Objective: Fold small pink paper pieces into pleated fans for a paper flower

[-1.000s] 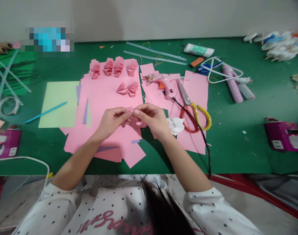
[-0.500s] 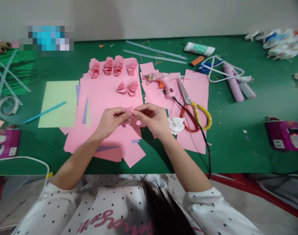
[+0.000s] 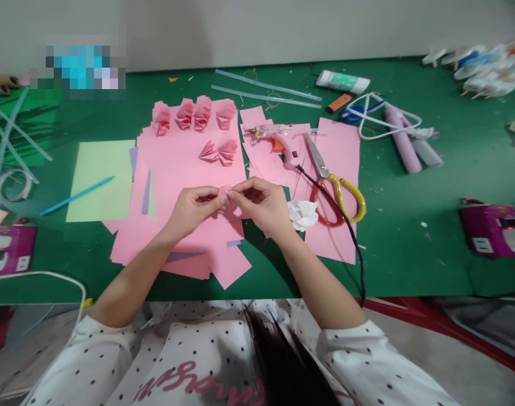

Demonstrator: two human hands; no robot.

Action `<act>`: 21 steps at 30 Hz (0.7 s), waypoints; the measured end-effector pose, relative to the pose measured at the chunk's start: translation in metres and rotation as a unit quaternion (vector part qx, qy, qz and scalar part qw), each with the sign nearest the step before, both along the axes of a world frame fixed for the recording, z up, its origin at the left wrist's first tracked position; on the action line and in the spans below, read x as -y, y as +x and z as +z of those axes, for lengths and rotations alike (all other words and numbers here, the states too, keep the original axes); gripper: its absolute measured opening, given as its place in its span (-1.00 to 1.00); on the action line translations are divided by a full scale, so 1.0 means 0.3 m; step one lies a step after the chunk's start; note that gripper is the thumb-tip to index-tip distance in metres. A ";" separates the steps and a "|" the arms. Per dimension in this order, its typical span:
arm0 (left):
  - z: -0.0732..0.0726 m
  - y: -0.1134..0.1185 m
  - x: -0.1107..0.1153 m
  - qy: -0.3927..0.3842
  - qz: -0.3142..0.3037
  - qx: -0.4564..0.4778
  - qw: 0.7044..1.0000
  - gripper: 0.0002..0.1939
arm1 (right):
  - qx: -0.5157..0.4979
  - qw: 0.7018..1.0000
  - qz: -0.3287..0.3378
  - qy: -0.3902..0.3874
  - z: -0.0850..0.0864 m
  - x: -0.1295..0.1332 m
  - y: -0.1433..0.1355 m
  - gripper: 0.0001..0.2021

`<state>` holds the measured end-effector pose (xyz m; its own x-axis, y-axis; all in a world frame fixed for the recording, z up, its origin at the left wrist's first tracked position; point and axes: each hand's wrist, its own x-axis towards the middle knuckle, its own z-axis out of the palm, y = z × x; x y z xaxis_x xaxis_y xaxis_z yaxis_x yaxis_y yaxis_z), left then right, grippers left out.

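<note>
Both hands meet over a stack of pink paper sheets (image 3: 185,169). Between the fingertips is a small folded piece of pink paper (image 3: 225,190), partly hidden by the thumbs. My left hand (image 3: 192,208) pinches it from the left and my right hand (image 3: 260,202) from the right. Beyond the hands, a pleated pink paper piece shaped like a bow (image 3: 218,152) lies on the stack. Several more pleated pink pieces (image 3: 202,114) stand in a row along the stack's far edge.
Right of the stack lie a pink glue gun (image 3: 278,141) with a black cord, scissors (image 3: 320,163) and a crumpled white tissue (image 3: 302,215). A blue pencil (image 3: 78,195) rests on pale green paper (image 3: 101,175) at left. Clear glue sticks (image 3: 266,96) lie behind. A purple box (image 3: 489,231) is at right.
The thumbs have shifted slightly on the small pink paper, which stays pinched between both hands. The view has moved very slightly; the other things lie as before.
</note>
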<state>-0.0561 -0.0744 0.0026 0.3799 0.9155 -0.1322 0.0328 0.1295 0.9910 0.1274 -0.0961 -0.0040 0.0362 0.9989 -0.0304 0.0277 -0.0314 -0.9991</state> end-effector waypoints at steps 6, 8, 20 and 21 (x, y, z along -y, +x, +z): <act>-0.021 0.001 -0.016 -0.042 0.028 0.019 0.999 -0.65 | -0.084 0.995 0.011 -0.048 -0.014 -0.014 0.009 -0.59; -0.023 -0.001 -0.020 -0.059 0.039 0.029 0.997 -0.64 | -0.107 0.993 0.003 -0.056 -0.015 -0.018 0.011 -0.55; -0.011 0.006 0.000 -0.059 0.043 0.052 0.996 -0.51 | -0.063 0.995 0.060 -0.057 -0.001 -0.011 0.003 -0.53; -0.009 0.006 0.001 -0.059 0.040 0.047 0.996 -0.51 | -0.058 0.995 0.068 -0.053 0.001 -0.011 0.005 -0.55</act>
